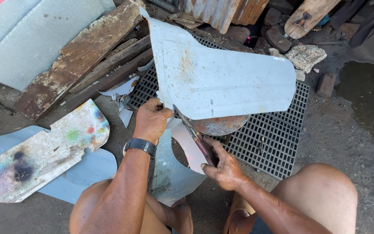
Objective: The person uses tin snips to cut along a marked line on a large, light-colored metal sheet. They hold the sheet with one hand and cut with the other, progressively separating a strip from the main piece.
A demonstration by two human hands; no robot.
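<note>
My left hand [151, 118], with a dark watch on the wrist, grips the near edge of a large grey metal sheet [221, 78] with rust spots. My right hand [221, 164] is closed on the handles of tin snips [193, 132], whose blades bite into the sheet's lower edge. A cut strip of the sheet [187, 145] curls down between my hands. The sheet rests over a round rusty metal piece [221, 125] on a black grate [278, 138].
Rusty metal bars [87, 56] and planks lie at the back left. A paint-stained metal piece [44, 151] lies on grey sheet at the left. Small offcuts [124, 93] sit by the grate. Stones and corrugated sheet lie at the back. My bare knees frame the bottom.
</note>
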